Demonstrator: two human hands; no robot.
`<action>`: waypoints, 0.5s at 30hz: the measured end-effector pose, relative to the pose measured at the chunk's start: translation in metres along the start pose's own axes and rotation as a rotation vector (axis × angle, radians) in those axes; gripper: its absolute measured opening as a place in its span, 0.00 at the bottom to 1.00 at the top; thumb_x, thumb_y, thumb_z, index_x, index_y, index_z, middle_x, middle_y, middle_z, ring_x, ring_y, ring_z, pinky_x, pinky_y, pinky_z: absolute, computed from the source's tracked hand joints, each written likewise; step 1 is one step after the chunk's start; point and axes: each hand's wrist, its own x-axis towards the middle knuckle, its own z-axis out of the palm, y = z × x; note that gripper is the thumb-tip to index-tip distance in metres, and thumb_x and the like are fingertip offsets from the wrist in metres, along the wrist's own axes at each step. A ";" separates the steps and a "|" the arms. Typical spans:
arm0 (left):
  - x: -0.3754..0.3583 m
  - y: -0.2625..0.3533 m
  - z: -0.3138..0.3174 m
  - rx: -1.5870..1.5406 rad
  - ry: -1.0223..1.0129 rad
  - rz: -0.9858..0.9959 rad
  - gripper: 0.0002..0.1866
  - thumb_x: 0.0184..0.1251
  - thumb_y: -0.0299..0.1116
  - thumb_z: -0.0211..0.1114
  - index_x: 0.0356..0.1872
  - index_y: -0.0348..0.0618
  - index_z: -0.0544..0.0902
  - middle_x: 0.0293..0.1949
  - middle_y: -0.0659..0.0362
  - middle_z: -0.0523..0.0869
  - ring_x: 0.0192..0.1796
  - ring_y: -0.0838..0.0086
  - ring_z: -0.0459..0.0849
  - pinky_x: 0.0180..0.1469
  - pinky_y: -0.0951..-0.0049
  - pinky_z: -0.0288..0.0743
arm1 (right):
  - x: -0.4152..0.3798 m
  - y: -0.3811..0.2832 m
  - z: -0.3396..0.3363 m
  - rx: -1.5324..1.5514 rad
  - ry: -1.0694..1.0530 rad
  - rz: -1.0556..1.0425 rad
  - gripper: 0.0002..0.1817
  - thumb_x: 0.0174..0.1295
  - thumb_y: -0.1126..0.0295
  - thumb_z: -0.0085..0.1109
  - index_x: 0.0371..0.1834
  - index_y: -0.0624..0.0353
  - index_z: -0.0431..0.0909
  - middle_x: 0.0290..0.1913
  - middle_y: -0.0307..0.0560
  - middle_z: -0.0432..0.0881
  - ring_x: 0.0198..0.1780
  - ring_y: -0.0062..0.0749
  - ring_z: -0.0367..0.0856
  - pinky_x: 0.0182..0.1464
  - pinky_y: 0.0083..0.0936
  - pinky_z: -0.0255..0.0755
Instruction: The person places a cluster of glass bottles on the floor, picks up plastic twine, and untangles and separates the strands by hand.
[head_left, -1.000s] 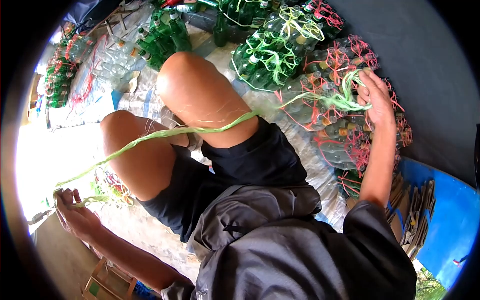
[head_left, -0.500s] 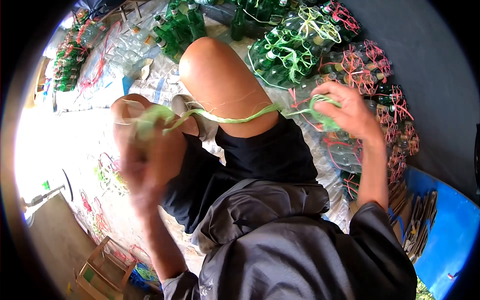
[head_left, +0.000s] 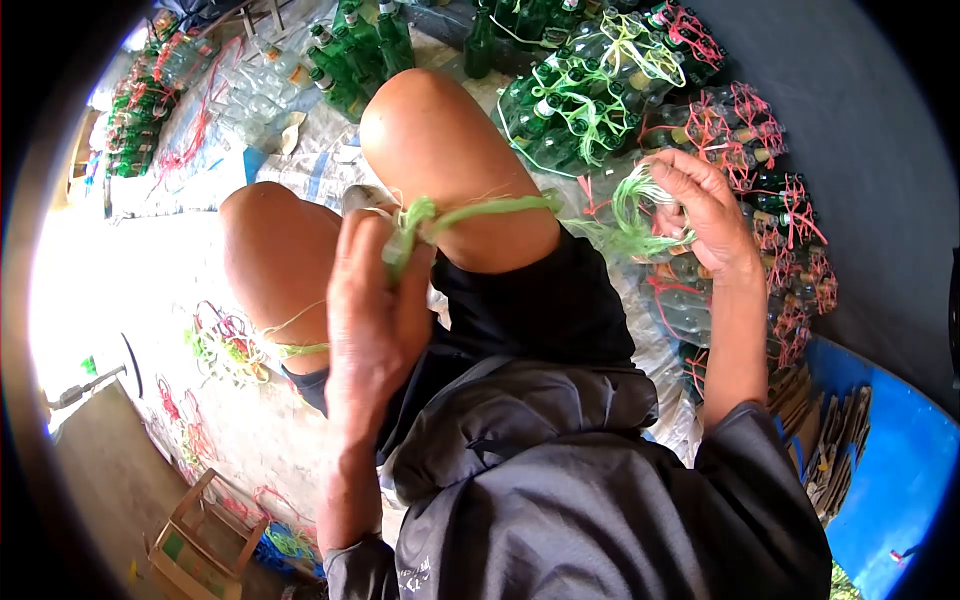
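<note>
A green plastic string (head_left: 490, 208) runs across my raised knee from one hand to the other. My left hand (head_left: 372, 285) is closed on a knotted part of it, just beside the knee. On the other side, my right hand (head_left: 700, 205) pinches a looped green bundle of the same string, held in front of the bottles. A thin strand also shows by my other knee, lower left. Some of the left fingers are hidden behind the back of the hand.
Green bottles tied with string (head_left: 575, 110) stand ahead, and more bottles bound in red string (head_left: 725, 150) line the right. Clear bottles (head_left: 250, 110) lie at the upper left. Tangled string (head_left: 225, 345) is on the floor, a small wooden stool (head_left: 205, 535) at lower left.
My left hand has moved right, from over the left knee to beside the raised knee, bringing its string end closer. My right hand has turned slightly, and its loop has opened out.
</note>
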 end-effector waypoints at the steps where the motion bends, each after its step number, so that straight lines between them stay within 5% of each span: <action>1: -0.002 0.001 -0.006 -0.296 0.025 -0.149 0.05 0.77 0.23 0.63 0.45 0.33 0.77 0.41 0.52 0.84 0.44 0.69 0.83 0.44 0.72 0.77 | 0.000 0.002 -0.005 0.048 0.017 0.015 0.09 0.75 0.62 0.65 0.47 0.57 0.84 0.26 0.26 0.71 0.22 0.08 0.63 0.22 0.12 0.58; 6: -0.001 0.001 -0.056 -0.493 0.295 -0.277 0.20 0.79 0.33 0.66 0.67 0.38 0.80 0.35 0.67 0.84 0.33 0.87 0.77 0.33 0.84 0.68 | 0.002 0.037 -0.026 -0.152 0.176 0.083 0.10 0.76 0.61 0.63 0.44 0.55 0.84 0.27 0.25 0.71 0.26 0.09 0.67 0.24 0.14 0.61; 7: 0.001 0.000 -0.070 -0.522 0.280 -0.215 0.19 0.79 0.33 0.66 0.65 0.38 0.81 0.34 0.69 0.83 0.31 0.90 0.73 0.31 0.86 0.63 | 0.006 0.053 -0.044 -0.419 0.067 0.010 0.11 0.75 0.62 0.62 0.45 0.59 0.84 0.28 0.32 0.76 0.31 0.17 0.76 0.32 0.23 0.72; 9: 0.008 0.021 -0.072 -0.424 0.445 -0.212 0.11 0.79 0.31 0.64 0.54 0.39 0.82 0.33 0.68 0.79 0.26 0.91 0.63 0.27 0.87 0.53 | -0.003 0.050 -0.033 -0.833 0.022 -0.001 0.11 0.74 0.65 0.62 0.47 0.62 0.84 0.29 0.38 0.78 0.34 0.25 0.80 0.39 0.27 0.76; 10: 0.009 0.022 -0.082 -0.488 0.355 -0.142 0.10 0.79 0.31 0.63 0.54 0.38 0.81 0.33 0.67 0.80 0.27 0.91 0.64 0.27 0.87 0.53 | -0.008 0.063 -0.038 -1.101 0.013 -0.200 0.15 0.70 0.67 0.64 0.53 0.65 0.82 0.38 0.51 0.82 0.42 0.44 0.86 0.49 0.39 0.78; 13: 0.009 0.043 -0.084 -0.388 0.373 -0.132 0.12 0.79 0.28 0.63 0.57 0.32 0.80 0.38 0.64 0.81 0.33 0.90 0.70 0.35 0.89 0.60 | -0.015 0.030 0.003 -1.274 0.104 -0.268 0.20 0.68 0.69 0.64 0.60 0.64 0.79 0.51 0.57 0.81 0.53 0.53 0.85 0.57 0.41 0.77; 15: 0.010 0.056 -0.083 -0.368 0.323 -0.124 0.13 0.79 0.27 0.63 0.57 0.31 0.80 0.40 0.63 0.81 0.37 0.88 0.73 0.40 0.87 0.65 | -0.011 0.002 0.044 -0.911 0.055 -0.448 0.25 0.67 0.71 0.65 0.67 0.61 0.77 0.62 0.52 0.80 0.64 0.43 0.82 0.65 0.35 0.75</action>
